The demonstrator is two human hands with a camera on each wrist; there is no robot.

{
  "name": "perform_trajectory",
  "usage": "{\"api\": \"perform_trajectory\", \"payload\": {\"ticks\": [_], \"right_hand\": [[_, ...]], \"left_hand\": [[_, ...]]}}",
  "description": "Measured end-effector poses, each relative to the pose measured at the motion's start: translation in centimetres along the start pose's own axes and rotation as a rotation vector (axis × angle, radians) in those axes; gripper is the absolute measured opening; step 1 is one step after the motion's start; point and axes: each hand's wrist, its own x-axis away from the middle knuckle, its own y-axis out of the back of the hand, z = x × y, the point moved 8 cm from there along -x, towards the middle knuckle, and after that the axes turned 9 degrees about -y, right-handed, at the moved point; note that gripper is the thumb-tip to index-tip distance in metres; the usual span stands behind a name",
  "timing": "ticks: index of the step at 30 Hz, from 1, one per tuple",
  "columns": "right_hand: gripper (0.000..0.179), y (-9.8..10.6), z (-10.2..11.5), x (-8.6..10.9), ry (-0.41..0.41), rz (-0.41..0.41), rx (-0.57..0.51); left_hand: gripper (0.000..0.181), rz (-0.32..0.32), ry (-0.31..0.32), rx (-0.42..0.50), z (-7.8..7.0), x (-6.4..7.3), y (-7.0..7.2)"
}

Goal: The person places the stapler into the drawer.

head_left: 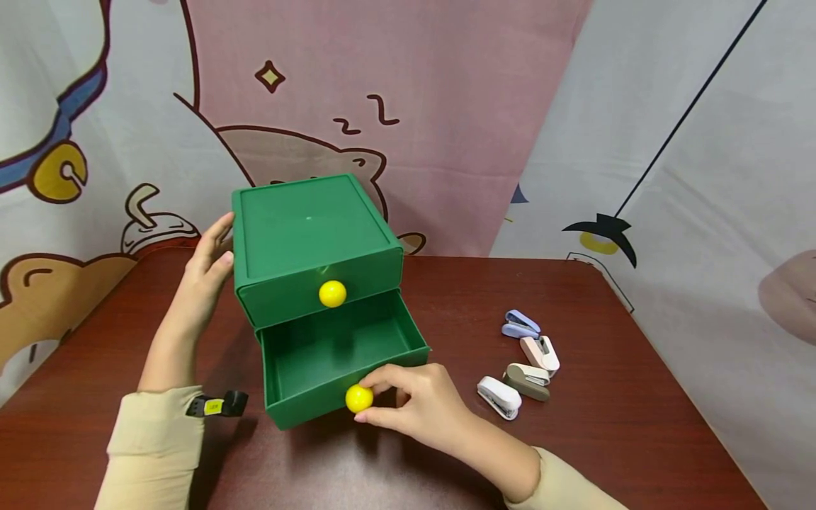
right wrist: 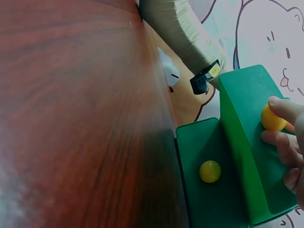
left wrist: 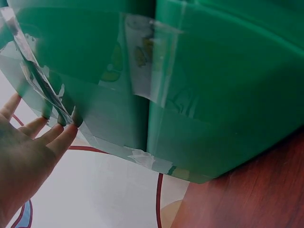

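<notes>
A green two-drawer box point(head_left: 306, 227) stands on the table, its lower drawer point(head_left: 344, 347) pulled out with a bare green floor showing inside. My right hand point(head_left: 427, 400) pinches the round yellow knob point(head_left: 359, 398) of that drawer between thumb and fingers. Above it, the upper drawer is closed and has its own yellow knob point(head_left: 332, 294). My left hand point(head_left: 205, 273) rests against the box's left side with its fingers extended. In the left wrist view, its fingertips touch the green wall near strips of clear tape point(left wrist: 147, 61).
To the right lie several small staplers: a blue one point(head_left: 520, 324), a pink one point(head_left: 540, 353), a grey-brown one point(head_left: 526, 382) and a white one point(head_left: 500, 397). A cartoon-printed cloth point(head_left: 446, 142) hangs behind the brown wooden table point(head_left: 605, 425).
</notes>
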Motion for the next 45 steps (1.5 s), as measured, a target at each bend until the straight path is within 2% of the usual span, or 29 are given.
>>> {"api": "perform_trajectory", "payload": {"ticks": [6,11,17,22,28,31,39,42,45], "right_hand": [[0.035,0.1,0.6,0.5,0.057,-0.001,0.013],[0.035,0.1,0.6,0.7,0.052,0.001,0.004],[0.036,0.6,0.7,0.7,0.043,0.018,0.004],[0.037,2.0,0.9,0.7,0.069,-0.008,-0.055],[0.029,4.6,1.2,0.7,0.145,-0.098,-0.17],[0.029,6.2,1.1,0.8,0.161,-0.159,-0.154],[0.036,10.2,-0.8,1.2,0.089,-0.299,0.029],[0.04,11.5,-2.0,1.5,0.043,-0.332,0.066],[0.036,12.8,-3.5,1.7,-0.027,-0.357,0.09]], "left_hand": [[0.059,0.001,-0.009,0.016,0.0,-0.1,0.1],[0.059,0.004,-0.009,0.024,0.0,-0.1,0.0],[0.058,0.009,0.002,-0.015,0.0,-0.1,0.0],[0.059,0.009,0.001,-0.014,0.1,-0.1,0.0],[0.059,0.015,-0.001,-0.018,0.1,-0.2,0.0],[0.058,0.015,0.001,-0.025,0.1,-0.2,0.0],[0.057,0.012,0.004,-0.02,0.1,-0.1,0.0],[0.057,0.012,0.002,-0.02,0.1,-0.1,0.0],[0.058,0.01,0.0,-0.022,0.1,-0.1,0.0]]}}
